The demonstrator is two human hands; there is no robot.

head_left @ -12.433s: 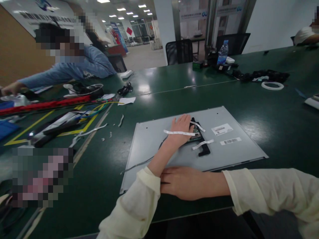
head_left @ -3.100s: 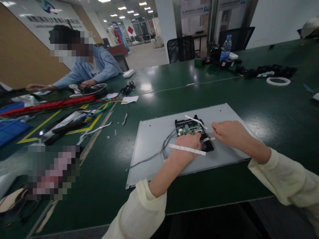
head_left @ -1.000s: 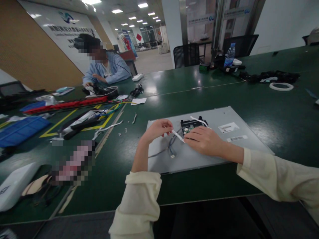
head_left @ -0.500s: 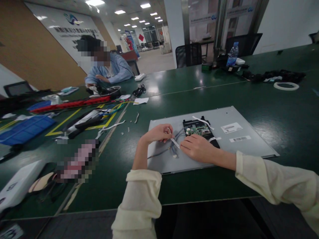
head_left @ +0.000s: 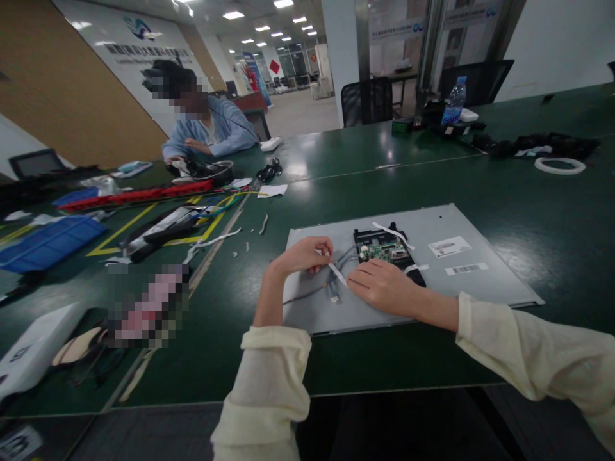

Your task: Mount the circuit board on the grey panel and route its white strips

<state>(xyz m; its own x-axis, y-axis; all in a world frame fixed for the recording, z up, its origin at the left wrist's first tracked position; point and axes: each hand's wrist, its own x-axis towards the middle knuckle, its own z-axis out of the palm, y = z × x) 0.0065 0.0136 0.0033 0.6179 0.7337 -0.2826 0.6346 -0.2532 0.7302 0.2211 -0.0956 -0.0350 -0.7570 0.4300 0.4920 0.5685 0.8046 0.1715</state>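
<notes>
A flat grey panel (head_left: 389,314) lies on the green table, with a green circuit board (head_left: 384,250) in a black bracket on top. Between my hands a white tape strip (head_left: 337,274) is stretched over thin grey cables (head_left: 307,294). My left hand (head_left: 310,255) pinches its upper end. At the lower end, the fingers of my right hand (head_left: 377,285) are closed and resting on the panel beside the bracket. Another white strip (head_left: 391,235) lies across the board's far side. A cable connector (head_left: 335,297) rests below the taut strip.
To the left lie a blue tray (head_left: 52,243), a white box (head_left: 36,352) and tape scraps (head_left: 221,238). A tape roll (head_left: 560,166) and a bottle (head_left: 454,101) are at the right back. Across the table sits a person (head_left: 211,128) in a blue shirt.
The view has shifted slightly. Both hands keep almost the same pose on the white tape strip, and the connector below it looks slightly turned.
</notes>
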